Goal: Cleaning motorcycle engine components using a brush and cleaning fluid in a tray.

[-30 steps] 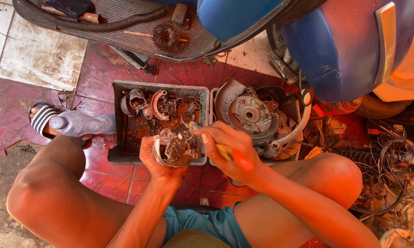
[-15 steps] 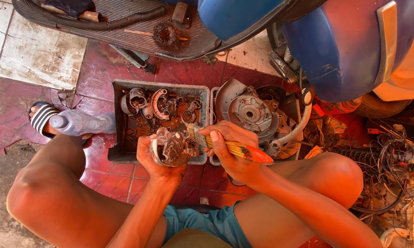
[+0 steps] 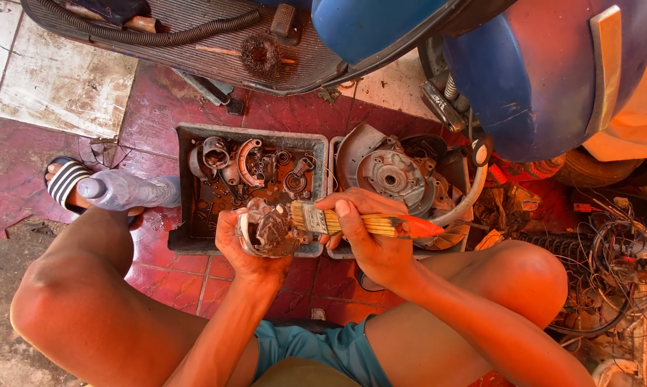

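Observation:
My left hand (image 3: 244, 251) grips a greasy metal engine part (image 3: 269, 228) over the near rim of a dirty grey tray (image 3: 187, 240). My right hand (image 3: 366, 233) holds a paintbrush (image 3: 370, 223) with a yellow and orange handle. The brush lies level, its bristles pressed against the right side of the part. Several oily engine pieces (image 3: 248, 168) fill the tray behind the hands. I squat with a knee on each side.
A second tray with a round metal engine cover (image 3: 391, 172) stands to the right. A blue scooter body (image 3: 538, 64) and its ribbed floorboard (image 3: 194, 36) hang above. A plastic bottle (image 3: 126, 190) lies by my sandalled foot (image 3: 65, 183). Tangled wires (image 3: 617, 276) lie at right.
My right hand has turned the brush from pointing down to lying level, and its bristles now meet the part. The left hand has shifted the part slightly.

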